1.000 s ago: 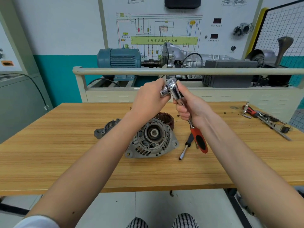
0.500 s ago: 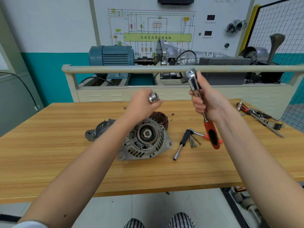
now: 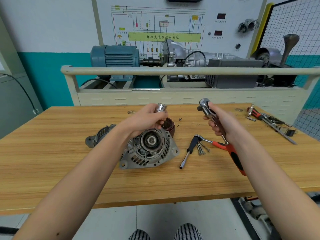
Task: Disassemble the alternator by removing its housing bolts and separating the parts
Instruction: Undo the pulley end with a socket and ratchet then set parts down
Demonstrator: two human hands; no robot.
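The gray alternator (image 3: 149, 149) lies on the wooden table (image 3: 52, 161), with a black-handled driver (image 3: 189, 151) and some loose bolts (image 3: 201, 148) at its 3 o'clock. Just past it, the left hand (image 3: 147, 119) pinches a shiny socket (image 3: 161, 108) above the alternator's 12 o'clock edge. At 3 o'clock from that hand, well apart, the right hand (image 3: 223, 122) is curled around a ratchet (image 3: 220, 134) with a red and black handle.

A wooden workbench (image 3: 52, 161) fronts a white-and-teal wall (image 3: 52, 49) above a pale tiled floor (image 3: 155, 220).
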